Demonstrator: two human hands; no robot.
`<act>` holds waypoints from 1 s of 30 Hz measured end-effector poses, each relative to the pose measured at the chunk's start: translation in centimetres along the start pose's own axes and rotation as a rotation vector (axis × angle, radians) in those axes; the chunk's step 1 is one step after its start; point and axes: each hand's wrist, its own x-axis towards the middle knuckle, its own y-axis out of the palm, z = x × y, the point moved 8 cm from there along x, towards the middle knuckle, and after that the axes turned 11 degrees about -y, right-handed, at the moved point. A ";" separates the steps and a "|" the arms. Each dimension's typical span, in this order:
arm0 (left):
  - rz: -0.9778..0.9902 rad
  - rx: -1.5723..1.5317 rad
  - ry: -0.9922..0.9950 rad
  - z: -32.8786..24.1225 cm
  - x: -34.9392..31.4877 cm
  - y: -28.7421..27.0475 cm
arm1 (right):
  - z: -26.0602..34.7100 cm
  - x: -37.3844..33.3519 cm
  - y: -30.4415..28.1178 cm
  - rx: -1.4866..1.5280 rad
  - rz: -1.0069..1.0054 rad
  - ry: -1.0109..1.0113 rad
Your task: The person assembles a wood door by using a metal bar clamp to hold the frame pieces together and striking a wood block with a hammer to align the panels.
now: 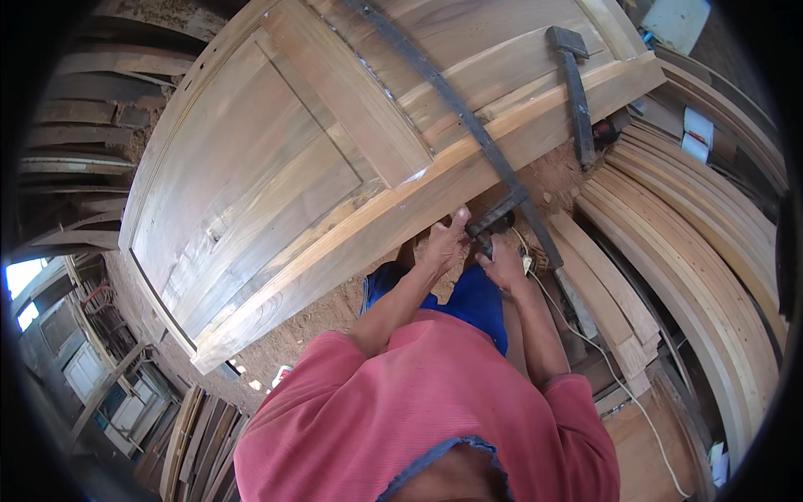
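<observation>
A long dark steel clamp (452,109) crossed the panelled door (276,167). Left hand (443,243) pressed open on the door's near edge; right hand (502,261) gripped the clamp's screw end.

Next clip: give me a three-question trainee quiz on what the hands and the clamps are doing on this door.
1. True or false: both hands are at the near end of the long bar clamp that crosses the wooden door.
2. Which hand presses on the door's edge beside the clamp's jaw? A. left hand B. right hand C. neither
3. Fill in: a second, shorter clamp lies near the door's ____ corner in the picture.

Key
1. True: the left hand and right hand meet there.
2. A; the right hand grips the clamp's end below the edge.
3. upper right
</observation>
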 end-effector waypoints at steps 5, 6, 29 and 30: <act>-0.003 -0.168 0.164 0.7 2.6 -0.6 | -1.4 1.1 2.4 0.567 0.437 0.185; 0.027 -0.168 0.194 0.3 2.5 -0.2 | -1.6 1.3 2.7 0.615 0.456 0.202; 0.503 -0.066 0.210 -1.4 4.4 -0.3 | 0.9 1.9 0.9 -0.130 0.107 -0.043; 0.494 -0.056 0.192 -1.3 4.4 -0.5 | 0.0 2.2 1.5 0.079 0.247 0.028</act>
